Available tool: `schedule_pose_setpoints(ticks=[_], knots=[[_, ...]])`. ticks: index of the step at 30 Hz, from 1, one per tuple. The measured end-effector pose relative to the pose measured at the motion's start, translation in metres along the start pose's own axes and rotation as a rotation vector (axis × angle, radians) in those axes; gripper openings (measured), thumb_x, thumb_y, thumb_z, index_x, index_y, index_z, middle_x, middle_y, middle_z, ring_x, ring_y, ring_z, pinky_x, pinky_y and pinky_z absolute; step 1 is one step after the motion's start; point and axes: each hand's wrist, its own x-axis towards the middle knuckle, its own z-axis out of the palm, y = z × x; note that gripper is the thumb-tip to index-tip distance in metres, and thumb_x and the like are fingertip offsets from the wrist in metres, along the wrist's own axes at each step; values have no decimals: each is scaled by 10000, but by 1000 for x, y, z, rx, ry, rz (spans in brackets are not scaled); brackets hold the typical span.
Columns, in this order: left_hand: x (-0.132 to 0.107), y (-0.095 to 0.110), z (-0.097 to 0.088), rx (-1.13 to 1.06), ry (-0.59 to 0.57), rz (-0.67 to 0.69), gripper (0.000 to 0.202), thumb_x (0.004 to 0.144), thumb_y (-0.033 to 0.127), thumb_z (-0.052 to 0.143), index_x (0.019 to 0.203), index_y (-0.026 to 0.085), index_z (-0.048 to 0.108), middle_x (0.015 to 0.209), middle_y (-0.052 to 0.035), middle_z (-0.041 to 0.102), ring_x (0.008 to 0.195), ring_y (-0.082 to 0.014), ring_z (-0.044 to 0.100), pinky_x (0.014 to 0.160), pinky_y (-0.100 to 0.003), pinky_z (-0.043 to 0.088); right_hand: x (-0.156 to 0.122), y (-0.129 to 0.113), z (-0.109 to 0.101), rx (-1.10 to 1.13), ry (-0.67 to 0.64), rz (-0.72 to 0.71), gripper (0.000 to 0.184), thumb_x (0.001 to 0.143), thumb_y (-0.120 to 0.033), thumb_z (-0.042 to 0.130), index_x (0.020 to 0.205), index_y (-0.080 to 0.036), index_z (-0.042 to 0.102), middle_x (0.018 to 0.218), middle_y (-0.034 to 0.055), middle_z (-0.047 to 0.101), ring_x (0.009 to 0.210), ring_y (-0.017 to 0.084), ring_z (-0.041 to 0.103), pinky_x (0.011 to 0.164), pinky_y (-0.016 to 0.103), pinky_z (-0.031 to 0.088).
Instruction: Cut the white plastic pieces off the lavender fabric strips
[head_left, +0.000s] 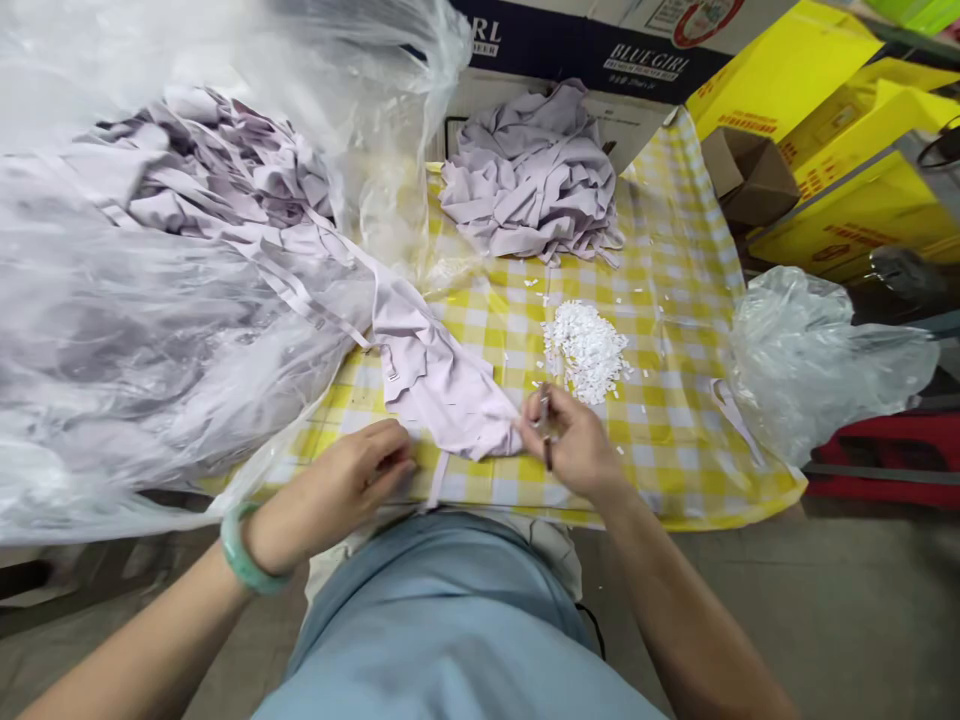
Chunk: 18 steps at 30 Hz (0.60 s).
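A pale lilac garment piece with thin straps (pixel 450 385) lies flat on the yellow checked cloth in front of me. My right hand (pixel 566 440) pinches its right corner between thumb and finger. Tucked in the same hand is a small, dark, shiny metal tool (pixel 546 425), its exact kind unclear. My left hand (pixel 367 465), with a green bangle at the wrist, hovers by the garment's lower left side. Its fingers are curled in, and whatever they may hold is hidden. Beyond my right hand sits a heap of tiny white tabs (pixel 586 350).
A large clear plastic bag (pixel 187 330) of lilac garments fills the left. More lilac garments (pixel 532 175) are piled at the back against a carton (pixel 637 60). On the right are a crumpled clear bag (pixel 817 350), a small brown box (pixel 750 175) and yellow boxes (pixel 862 215).
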Motion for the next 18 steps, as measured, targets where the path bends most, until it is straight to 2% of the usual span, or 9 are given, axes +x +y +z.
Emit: schedule_pose_setpoints(ticks=[2,5,9,11,13,16,18], knots=[[4,1,2,54,37,-8,225,980,323,451,816,185,517,839,-32,564,716,-167,549,668,-287,443,9,-8,-2,193,84,5,245,765,-233,696,789,-221,452,790,-33,520,685,112,505,647,249,405],[23,7,22,184,152,24,219,932,386,549,876,174,549,908,-79,588,808,-229,575,730,-350,476,23,-32,-2,309,94,-59,283,772,-258,730,781,-220,449,799,-39,511,687,96,487,653,241,402],[50,12,45,259,288,12,97,922,221,510,850,173,554,897,-100,601,833,-254,574,773,-386,485,48,-65,-5,403,206,-235,310,753,-268,761,781,-234,455,787,-45,500,691,98,491,631,240,415],[57,12,46,235,306,5,93,895,137,488,836,177,549,891,-91,599,824,-239,579,768,-366,487,66,-75,-9,438,269,-331,319,747,-273,767,783,-240,451,775,-53,498,656,89,482,596,233,418],[61,11,44,207,337,-16,61,864,130,525,897,173,554,916,-87,603,834,-235,590,764,-354,490,86,-81,-13,480,301,-382,345,729,-270,782,772,-238,441,744,-69,493,608,70,468,558,219,416],[74,12,38,155,408,-66,215,857,252,612,1039,158,548,1007,-115,608,893,-265,611,749,-367,495,111,-91,-10,504,303,-389,342,744,-275,768,757,-229,430,696,-97,490,572,41,482,526,187,416],[90,15,34,108,449,-86,254,841,313,652,1020,159,559,1014,-126,605,923,-285,615,737,-370,491,125,-102,-4,437,283,-399,265,832,-355,668,769,-206,458,749,-99,547,634,26,557,554,172,424]])
